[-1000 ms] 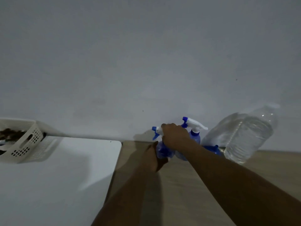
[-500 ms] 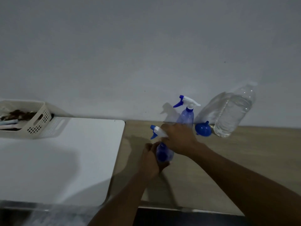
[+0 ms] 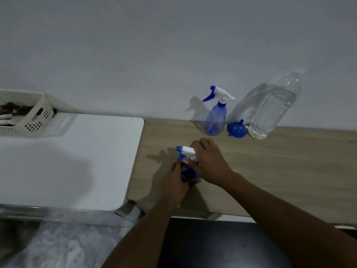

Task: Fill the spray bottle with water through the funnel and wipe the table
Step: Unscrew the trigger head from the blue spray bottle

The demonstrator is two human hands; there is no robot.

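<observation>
While held upright, spray bottle [image 3: 187, 173] nozzle pointing left, left hand [image 3: 173, 183] grasping body, right hand [image 3: 209, 163] grasping trigger head

Plastic ware on a matt, wood-grain table [image 3: 280, 161].

On the table's near-left part, the near spray bottle [image 3: 188, 174] has a glossy, see-through blue plastic body and an opaque white and blue plastic trigger head. At the table's back edge the far spray bottle [image 3: 214, 120] is the same clear blue plastic. Just beside it the funnel [image 3: 236, 129] is opaque blue plastic with a smooth sheen, and the water bottle [image 3: 270, 113] is colourless clear plastic, ribbed and catching highlights. Left of the table, the white top [image 3: 77, 161] looks smooth and matt and carries a cream plastic basket [image 3: 38, 120] with perforated walls. Behind the table the wall [image 3: 135, 45] is plain and matt.
</observation>
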